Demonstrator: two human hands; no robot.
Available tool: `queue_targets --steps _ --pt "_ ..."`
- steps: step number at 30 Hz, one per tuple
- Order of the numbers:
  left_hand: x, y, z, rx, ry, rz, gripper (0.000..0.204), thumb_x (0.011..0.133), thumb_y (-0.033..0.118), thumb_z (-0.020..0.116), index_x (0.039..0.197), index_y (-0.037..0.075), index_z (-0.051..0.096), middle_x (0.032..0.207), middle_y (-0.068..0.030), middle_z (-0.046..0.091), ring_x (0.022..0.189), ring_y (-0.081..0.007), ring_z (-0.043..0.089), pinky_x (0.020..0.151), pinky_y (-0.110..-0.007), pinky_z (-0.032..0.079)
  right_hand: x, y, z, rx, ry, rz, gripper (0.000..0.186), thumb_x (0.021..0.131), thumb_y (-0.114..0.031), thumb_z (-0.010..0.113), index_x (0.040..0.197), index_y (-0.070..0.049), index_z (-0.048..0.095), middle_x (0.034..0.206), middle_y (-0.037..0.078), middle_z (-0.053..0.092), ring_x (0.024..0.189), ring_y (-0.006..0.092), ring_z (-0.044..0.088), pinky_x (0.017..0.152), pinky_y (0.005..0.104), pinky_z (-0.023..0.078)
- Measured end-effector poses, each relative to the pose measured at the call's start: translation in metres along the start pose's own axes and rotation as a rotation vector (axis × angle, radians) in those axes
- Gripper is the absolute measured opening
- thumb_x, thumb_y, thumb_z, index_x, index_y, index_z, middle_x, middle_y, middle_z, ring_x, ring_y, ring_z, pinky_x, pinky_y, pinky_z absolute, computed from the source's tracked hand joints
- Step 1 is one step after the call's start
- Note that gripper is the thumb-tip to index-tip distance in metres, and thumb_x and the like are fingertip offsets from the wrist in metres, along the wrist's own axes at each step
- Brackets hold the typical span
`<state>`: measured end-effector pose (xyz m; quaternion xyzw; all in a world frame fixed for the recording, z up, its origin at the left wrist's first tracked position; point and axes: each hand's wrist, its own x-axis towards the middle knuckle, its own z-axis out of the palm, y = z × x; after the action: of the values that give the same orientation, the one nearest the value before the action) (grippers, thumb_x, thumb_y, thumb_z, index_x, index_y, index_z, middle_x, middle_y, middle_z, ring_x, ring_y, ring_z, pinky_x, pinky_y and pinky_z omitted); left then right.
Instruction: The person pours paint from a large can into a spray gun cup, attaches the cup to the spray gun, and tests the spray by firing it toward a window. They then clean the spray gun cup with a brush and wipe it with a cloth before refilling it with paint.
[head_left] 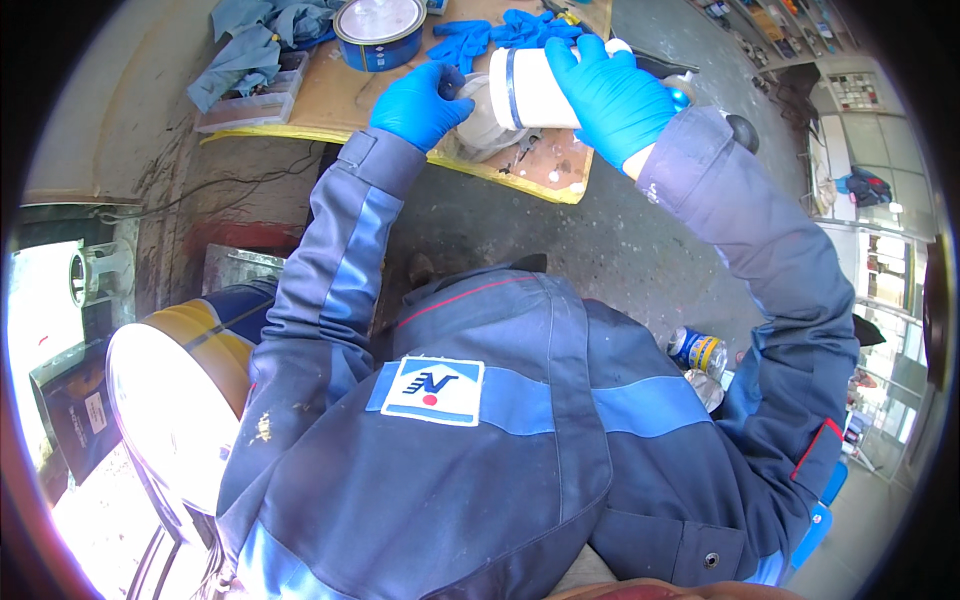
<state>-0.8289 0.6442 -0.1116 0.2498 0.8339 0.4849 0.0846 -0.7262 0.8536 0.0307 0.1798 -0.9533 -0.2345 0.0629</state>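
My right hand (620,100), in a blue glove, is wrapped round a white plastic tub (535,88) with a dark blue band near one end. The tub lies tilted almost on its side above the table's corner, its banded end toward my left hand. My left hand (420,104), also gloved in blue, has its fingers curled toward the thumb. What it holds, if anything, I cannot make out. Close beside its thumb, under the tub, is a whitish translucent bag or wrapping (482,128) on the table (330,105).
A blue and white paint can (378,50), spare blue gloves (490,38), and a clear plastic box (262,98) with blue rags (245,65) sit on the table. A large drum (180,390) stands at my left. A plastic bottle (697,350) is low at my right.
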Motion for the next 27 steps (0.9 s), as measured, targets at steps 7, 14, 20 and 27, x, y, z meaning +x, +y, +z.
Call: queue_targets --steps 7,14,20,27 --pt "0.001 0.001 0.003 0.02 -0.073 0.06 0.044 0.075 0.026 0.079 0.112 0.005 0.068 0.099 -0.0144 0.071 0.088 -0.025 0.07 0.078 -0.035 0.055 0.004 -0.007 -0.026 -0.144 0.046 -0.004 0.066 0.072 -0.002 0.071 0.131 -0.005 0.042 0.117 0.022 0.053 0.081 0.0369 0.065 0.057 0.0417 0.058" --pt "-0.012 0.013 -0.006 -0.042 0.0 0.124 0.046 0.074 0.022 0.081 0.114 0.005 0.068 0.098 -0.0135 0.071 0.085 -0.0235 0.069 0.077 -0.035 0.055 0.0 -0.004 -0.035 -0.188 0.065 0.016 0.062 0.074 -0.005 0.071 0.13 -0.007 0.044 0.116 0.02 0.054 0.08 0.0354 0.065 0.057 0.0419 0.058" --pt "-0.015 0.017 -0.009 -0.267 0.036 0.0 0.047 0.074 0.024 0.083 0.112 0.0 0.067 0.096 -0.0118 0.072 0.084 -0.0183 0.068 0.077 -0.032 0.055 -0.01 0.0 -0.043 -0.284 0.147 0.123 0.04 0.09 -0.031 0.064 0.119 -0.005 0.054 0.104 0.01 0.062 0.077 0.0211 0.063 0.058 0.0307 0.053" --pt "-0.019 0.014 -0.001 -0.241 0.058 -0.258 0.05 0.074 0.032 0.083 0.108 -0.002 0.067 0.099 -0.0126 0.071 0.087 -0.0171 0.067 0.077 -0.032 0.055 -0.037 0.026 -0.016 0.492 0.117 0.278 0.09 0.063 -0.02 0.088 0.138 -0.004 0.04 0.125 0.021 0.055 0.103 0.037 0.063 0.087 0.0441 0.054"
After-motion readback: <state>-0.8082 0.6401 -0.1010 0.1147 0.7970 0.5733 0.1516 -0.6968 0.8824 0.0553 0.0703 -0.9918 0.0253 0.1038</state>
